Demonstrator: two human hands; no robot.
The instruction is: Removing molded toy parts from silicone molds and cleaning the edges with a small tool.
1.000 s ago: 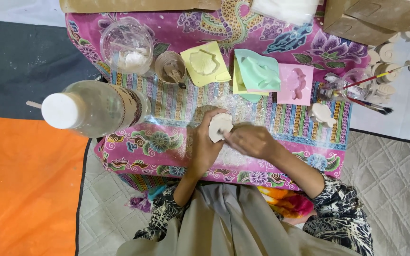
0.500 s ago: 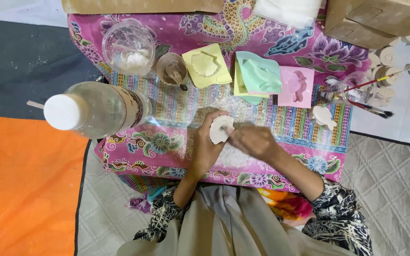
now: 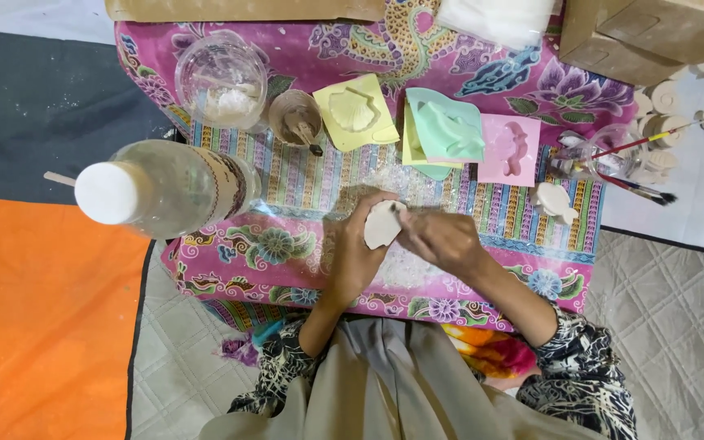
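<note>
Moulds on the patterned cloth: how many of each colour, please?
Yellow moulds: 2, one lying under the green
Green mould: 1
Pink mould: 1
Total: 4

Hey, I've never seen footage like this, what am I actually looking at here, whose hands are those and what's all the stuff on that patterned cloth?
The camera sits on a person's head, looking straight down at their own bare hands. The left hand holds a small white cast piece; the right hand works at its edge. Both hover over a pink patterned cloth. On it lie a yellow mould, a green mould, a pink mould, a clear bowl of white powder, a clear bottle with a white cap and another white cast. Paintbrushes lie at the right.
</note>
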